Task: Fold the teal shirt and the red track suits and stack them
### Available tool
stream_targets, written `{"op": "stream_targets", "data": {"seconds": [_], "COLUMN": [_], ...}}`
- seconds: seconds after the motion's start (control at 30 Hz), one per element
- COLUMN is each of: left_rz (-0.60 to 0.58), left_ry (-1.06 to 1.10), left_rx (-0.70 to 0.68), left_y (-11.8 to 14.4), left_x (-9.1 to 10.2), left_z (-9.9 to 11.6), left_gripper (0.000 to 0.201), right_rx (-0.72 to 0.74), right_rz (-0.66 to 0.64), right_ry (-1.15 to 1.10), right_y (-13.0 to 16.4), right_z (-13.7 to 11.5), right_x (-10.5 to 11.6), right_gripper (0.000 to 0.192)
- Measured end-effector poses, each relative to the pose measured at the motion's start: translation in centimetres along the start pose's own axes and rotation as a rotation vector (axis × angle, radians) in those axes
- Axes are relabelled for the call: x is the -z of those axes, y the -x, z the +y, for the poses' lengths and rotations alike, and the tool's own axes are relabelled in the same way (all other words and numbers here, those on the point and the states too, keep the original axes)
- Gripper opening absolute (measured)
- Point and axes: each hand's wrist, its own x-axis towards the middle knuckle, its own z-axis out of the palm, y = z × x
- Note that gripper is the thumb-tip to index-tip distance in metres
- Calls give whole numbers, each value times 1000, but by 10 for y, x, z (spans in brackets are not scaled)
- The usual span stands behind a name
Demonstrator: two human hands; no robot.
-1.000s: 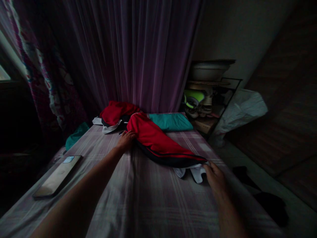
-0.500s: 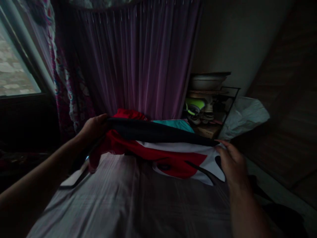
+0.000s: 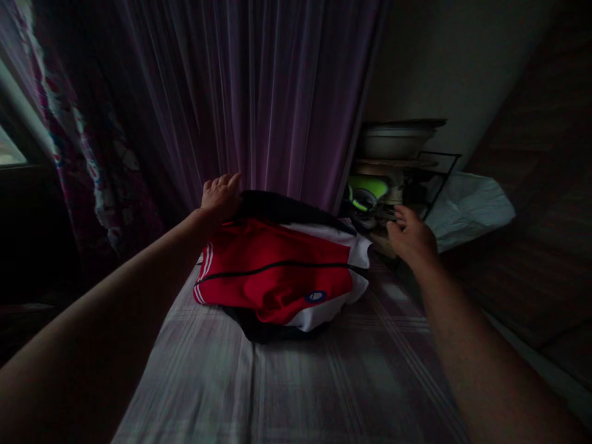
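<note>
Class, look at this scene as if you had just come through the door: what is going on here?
A person is handling a red, white and black sports garment on a bed with a checked sheet. The left hand rests on its far left corner, fingers spread. The right hand hovers just off its right edge, apparently not holding it. The garment lies bunched near the purple curtain, with a cluttered metal rack to the right.

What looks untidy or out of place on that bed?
The red, white and black jersey lies bunched and crooked on the checked sheet, dark cloth poking out beneath it. The left hand rests at its far corner.
</note>
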Motion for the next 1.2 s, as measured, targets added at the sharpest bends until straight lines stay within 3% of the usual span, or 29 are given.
{"op": "stream_targets", "data": {"seconds": [0.07,0.17,0.27,0.37,0.47,0.57,0.73,0.83,0.9,0.97,1.07,1.2], "left_rz": [-86,-175,-250,-228,-228,-234,-204,-163,-188,-294,-486,-475], "left_ry": [42,148,290,306,275,328,424,495,547,621,720,491], "left_rx": [-54,-177,-365,-373,-318,-179,69,43,-1,-75,-151,76], "left_y": [37,123,207,258,265,246,205,194,197,207,230,253], "left_x": [-34,-76,-97,-102,-101,-88,-30,4,15,14,-4,-37], "left_z": [0,-13,-28,-33,-29,-20,3,22,34,44,47,16], "left_gripper": [55,36,27,38,34,24,31,37,40,44,46,36], "right_rx": [193,507,792,909,844,696,332,254,247,222,179,185], "right_rz": [-85,-452,-651,-715,-747,-631,-435,-418,-416,-448,-487,-459], "right_ry": [-10,-60,-26,86,167,68,-201,-257,-252,-168,7,146], "right_y": [34,116,189,220,214,191,153,143,142,144,151,175], "right_z": [8,9,-1,-13,-20,-21,-27,-30,-26,-15,8,35], "right_x": [-17,-40,-63,-85,-97,-90,-48,-22,-8,2,13,21], "right_gripper": [32,25,36,44,18,15,25,29,32,36,34,30]}}
